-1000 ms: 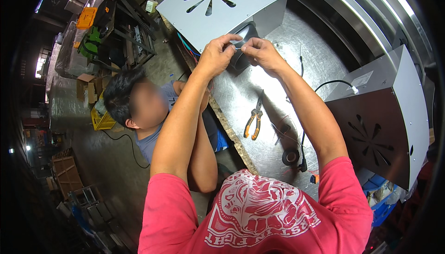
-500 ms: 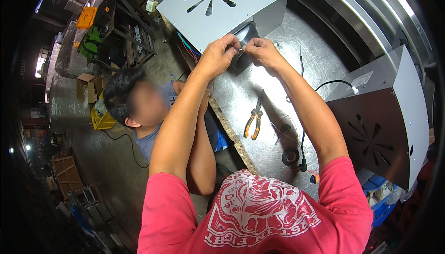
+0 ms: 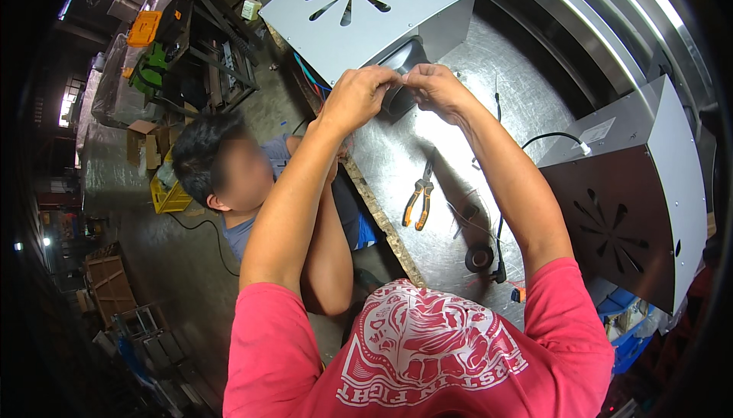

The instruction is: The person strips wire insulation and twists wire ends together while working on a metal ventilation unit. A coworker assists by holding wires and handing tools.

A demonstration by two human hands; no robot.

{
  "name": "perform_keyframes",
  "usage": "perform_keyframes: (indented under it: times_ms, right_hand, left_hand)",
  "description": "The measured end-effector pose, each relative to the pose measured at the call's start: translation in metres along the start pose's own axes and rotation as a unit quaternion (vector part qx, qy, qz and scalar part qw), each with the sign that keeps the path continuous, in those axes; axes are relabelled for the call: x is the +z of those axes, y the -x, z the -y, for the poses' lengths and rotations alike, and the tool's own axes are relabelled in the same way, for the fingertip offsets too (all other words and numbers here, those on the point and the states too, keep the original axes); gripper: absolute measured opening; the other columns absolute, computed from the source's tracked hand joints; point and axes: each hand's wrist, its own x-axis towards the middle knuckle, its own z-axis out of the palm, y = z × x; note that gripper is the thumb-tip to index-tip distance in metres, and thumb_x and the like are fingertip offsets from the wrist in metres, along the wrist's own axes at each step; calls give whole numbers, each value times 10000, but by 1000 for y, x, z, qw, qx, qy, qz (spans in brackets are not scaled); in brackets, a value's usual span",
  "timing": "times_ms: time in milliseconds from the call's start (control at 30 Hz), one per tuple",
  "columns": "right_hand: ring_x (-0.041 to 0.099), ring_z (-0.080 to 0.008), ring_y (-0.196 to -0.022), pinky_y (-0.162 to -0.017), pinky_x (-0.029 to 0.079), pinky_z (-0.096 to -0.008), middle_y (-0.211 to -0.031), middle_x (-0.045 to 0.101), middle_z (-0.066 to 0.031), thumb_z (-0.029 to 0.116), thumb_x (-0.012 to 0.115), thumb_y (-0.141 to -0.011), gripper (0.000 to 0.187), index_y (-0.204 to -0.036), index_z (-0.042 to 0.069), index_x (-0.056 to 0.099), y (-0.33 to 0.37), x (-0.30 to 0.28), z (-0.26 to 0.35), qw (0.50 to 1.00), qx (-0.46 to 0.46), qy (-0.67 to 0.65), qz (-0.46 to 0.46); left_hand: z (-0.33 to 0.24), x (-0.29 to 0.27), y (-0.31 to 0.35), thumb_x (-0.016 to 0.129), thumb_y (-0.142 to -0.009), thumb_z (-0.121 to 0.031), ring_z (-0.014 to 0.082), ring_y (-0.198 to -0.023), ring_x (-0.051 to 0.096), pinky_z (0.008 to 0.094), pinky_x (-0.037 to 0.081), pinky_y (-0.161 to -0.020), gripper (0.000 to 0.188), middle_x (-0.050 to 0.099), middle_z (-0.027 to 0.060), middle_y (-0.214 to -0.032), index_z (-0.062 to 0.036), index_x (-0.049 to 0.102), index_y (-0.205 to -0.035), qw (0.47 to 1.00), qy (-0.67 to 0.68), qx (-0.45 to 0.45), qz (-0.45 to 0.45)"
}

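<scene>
My left hand (image 3: 357,99) and my right hand (image 3: 440,91) meet fingertip to fingertip in front of a light-grey metal box (image 3: 431,6) with petal-shaped slots. Both are closed in a pinch; whatever lies between the fingers is too small and covered to make out. Just behind them, a dark grey rounded part (image 3: 411,53) sticks out from the box's side. Red and blue wires (image 3: 308,74) hang at the box's near left corner. On the metal tabletop (image 3: 382,158) nearer to me lie pliers (image 3: 418,203) with orange and black handles.
A black tape roll (image 3: 479,258) and a black cable with a plug (image 3: 498,274) lie by my right forearm. To the right stands a second slotted metal box (image 3: 649,212). A co-worker (image 3: 248,181) sits low beyond the table's worn left edge (image 3: 382,227).
My left fingers have closed further over the pinch point, covering the small pale bit that showed between the fingertips. The left forearm has shifted slightly left; the tools have stayed put.
</scene>
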Motion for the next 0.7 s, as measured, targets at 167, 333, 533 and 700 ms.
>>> perform_keyframes:
  times_ms: [167, 333, 533, 700]
  right_hand:
    - [453, -82, -583, -517, 331, -235, -665, 512, 31, 185, 713, -949, 232, -803, 125, 542, 2, 3, 0, 1000, 3, 0, 5]
    - [451, -80, -591, -535, 339, -236, -676, 519, 30, 183, 712, -958, 222, -814, 123, 554, 4, 2, -1, 1000, -5, 10, -7]
    - [458, -76, -610, -561, 355, -239, -703, 537, 29, 164, 706, -973, 174, -863, 107, 584, 3, -1, -2, 1000, -13, 6, -3]
    - [533, -91, -613, -530, 413, -248, -762, 602, -3, 102, 710, -949, 100, -910, 42, 640, -3, -5, -8, 999, -46, 12, -3]
  left_hand:
    - [-1, -1, 2, 664, -909, -35, 359, -992, 718, 416, 554, -878, 188, 751, 166, -1042, -34, 736, -1082, 1000, -11, -19, 0]
    - [5, 1, -2, 669, -903, -64, 369, -986, 711, 431, 552, -884, 187, 747, 173, -1046, -28, 735, -1075, 998, -52, 15, 8]
    - [9, 6, -4, 626, -940, -109, 376, -961, 681, 468, 528, -863, 142, 716, 165, -998, -31, 690, -1040, 988, -148, 32, 14]
    - [9, 10, -1, 606, -971, -139, 370, -986, 658, 478, 493, -881, 122, 697, 158, -994, -50, 645, -1044, 987, -156, 33, -11]
